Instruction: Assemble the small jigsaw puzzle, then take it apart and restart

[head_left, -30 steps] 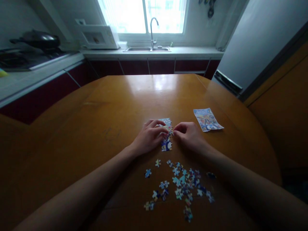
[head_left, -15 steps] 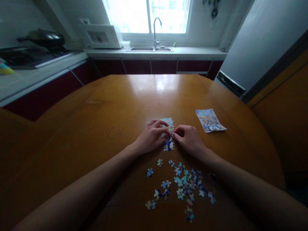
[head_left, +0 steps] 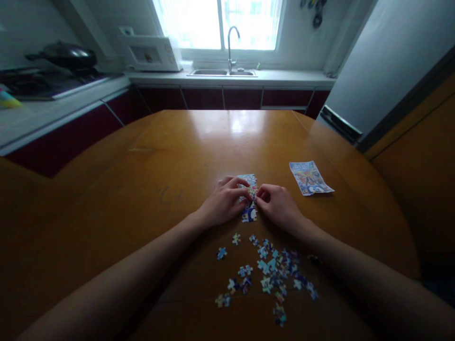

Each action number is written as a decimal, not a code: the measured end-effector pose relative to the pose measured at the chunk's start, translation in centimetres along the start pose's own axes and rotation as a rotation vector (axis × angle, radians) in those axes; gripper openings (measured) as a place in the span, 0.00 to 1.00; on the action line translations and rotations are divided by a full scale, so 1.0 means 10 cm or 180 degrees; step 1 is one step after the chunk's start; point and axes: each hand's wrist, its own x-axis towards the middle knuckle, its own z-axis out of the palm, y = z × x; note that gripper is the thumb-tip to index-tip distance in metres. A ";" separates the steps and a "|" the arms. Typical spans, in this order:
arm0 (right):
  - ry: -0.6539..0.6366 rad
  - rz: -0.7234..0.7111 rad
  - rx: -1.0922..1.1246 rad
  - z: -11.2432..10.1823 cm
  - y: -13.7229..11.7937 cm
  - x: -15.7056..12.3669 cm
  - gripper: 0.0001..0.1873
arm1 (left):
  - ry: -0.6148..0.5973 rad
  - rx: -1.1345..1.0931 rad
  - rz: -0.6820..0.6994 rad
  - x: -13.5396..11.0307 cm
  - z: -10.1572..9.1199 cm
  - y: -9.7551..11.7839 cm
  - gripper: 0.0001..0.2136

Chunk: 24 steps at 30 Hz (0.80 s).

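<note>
A partly joined jigsaw puzzle (head_left: 250, 215) lies on the wooden table in front of me, a narrow upright strip with pale blue at the top and dark blue at the bottom. My left hand (head_left: 227, 201) rests over its left side, fingers apart and curved, the tips on the joined pieces. At the strip's right edge, my right hand (head_left: 275, 201) pinches thumb and forefinger together on a small puzzle piece, mostly hidden by the fingertips. Nearer to me lie many loose puzzle pieces (head_left: 273, 265), some overlapping. A separate yellowish piece (head_left: 236, 238) sits just below the strip.
A creased picture sheet (head_left: 310, 178) lies on the table (head_left: 177, 156) to the right. Beyond the table's far edge are a counter with a sink (head_left: 209, 72) and a microwave (head_left: 151, 53). A pan (head_left: 67, 54) stands on the stove at left; a fridge (head_left: 384, 61) is at right.
Both hands stay at the puzzle in nearly the same pose. The right hand's fingers have shifted very slightly; the loose pieces lie as before.
</note>
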 end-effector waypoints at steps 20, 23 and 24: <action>0.0052 0.0100 0.0001 -0.14 0.11 0.06 0.09 | 0.0110 0.0000 -0.0033 -0.01 -0.01 0.03 0.09; -0.0015 0.0039 0.0079 -0.13 0.11 0.07 0.09 | 0.0112 -0.0053 -0.0041 0.00 -0.02 0.04 0.09; -0.0016 0.0040 0.0085 -0.13 0.12 0.07 0.09 | 0.0116 -0.0079 -0.0023 0.00 -0.02 0.04 0.09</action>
